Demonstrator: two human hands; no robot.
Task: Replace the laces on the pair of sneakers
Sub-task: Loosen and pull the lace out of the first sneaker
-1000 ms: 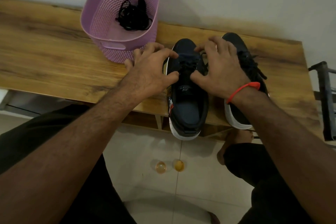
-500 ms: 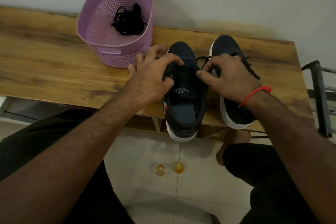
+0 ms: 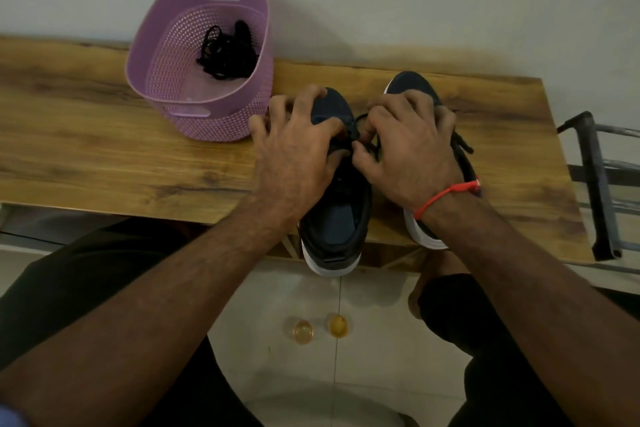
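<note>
Sneakers (image 3: 337,191) sit side by side on the surface (image 3: 104,149), and your hands have closed back in from half a second ago, left hand (image 3: 298,152) and right hand (image 3: 412,149) both pinching the lace (image 3: 353,130) over the near shoe's tongue, so you're only starting to unlace.

Two sneakers (image 3: 337,211) side by side on bench (image 3: 104,149), basket (image 3: 194,80) left of them, spare laces (image 3: 227,52) inside basket
</note>
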